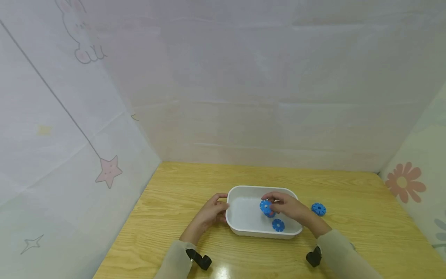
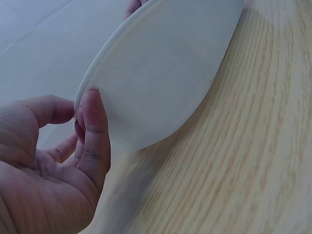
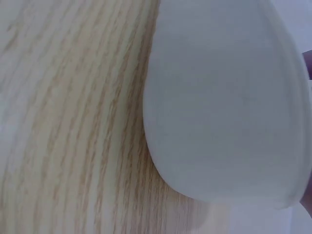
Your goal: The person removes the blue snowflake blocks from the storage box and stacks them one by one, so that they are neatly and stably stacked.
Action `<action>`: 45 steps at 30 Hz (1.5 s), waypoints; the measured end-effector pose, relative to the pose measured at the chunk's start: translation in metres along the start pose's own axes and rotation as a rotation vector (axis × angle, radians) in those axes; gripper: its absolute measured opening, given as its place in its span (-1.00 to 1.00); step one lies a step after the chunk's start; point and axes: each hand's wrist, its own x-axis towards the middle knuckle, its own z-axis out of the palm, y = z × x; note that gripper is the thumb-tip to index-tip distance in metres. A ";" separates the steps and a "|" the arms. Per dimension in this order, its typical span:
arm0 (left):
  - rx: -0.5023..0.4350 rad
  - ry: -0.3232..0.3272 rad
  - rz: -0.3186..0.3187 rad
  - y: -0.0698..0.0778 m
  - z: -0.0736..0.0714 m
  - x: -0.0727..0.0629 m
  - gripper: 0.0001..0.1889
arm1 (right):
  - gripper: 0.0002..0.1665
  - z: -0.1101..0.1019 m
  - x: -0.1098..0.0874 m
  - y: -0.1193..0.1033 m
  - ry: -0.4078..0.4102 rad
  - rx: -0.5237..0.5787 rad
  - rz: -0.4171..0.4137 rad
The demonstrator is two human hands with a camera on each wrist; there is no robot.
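A white plastic tub (image 1: 248, 211) with rounded corners stands on the wooden table. My left hand (image 1: 213, 209) holds its left end; in the left wrist view the thumb and fingers of that hand (image 2: 63, 161) pinch the rim. Over the right half of the tub, my right hand (image 1: 287, 206) pinches a blue notched snowflake disc (image 1: 266, 207), with more blue showing just below it. Another blue disc (image 1: 278, 225) lies in the tub, near its front wall. In the right wrist view the tub's outer wall (image 3: 224, 107) hides most of the hand.
To the right of the tub, a small pile of blue discs (image 1: 318, 209) lies on the table (image 1: 188, 182). A pale printed sheet (image 1: 223, 97) hangs behind the table and along both sides.
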 end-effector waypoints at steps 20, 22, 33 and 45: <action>-0.002 -0.008 0.009 -0.001 -0.001 0.001 -0.48 | -0.33 -0.011 -0.036 -0.004 0.030 0.146 -0.035; -0.002 -0.008 0.009 -0.001 -0.001 0.001 -0.48 | -0.32 -0.012 -0.039 -0.004 0.047 0.150 -0.029; -0.001 -0.011 0.005 -0.002 -0.002 0.000 -0.47 | -0.30 -0.024 -0.060 0.000 0.165 0.139 0.020; 0.003 -0.007 0.001 -0.002 -0.002 0.000 -0.46 | -0.44 -0.032 -0.077 0.011 0.309 -0.027 -0.112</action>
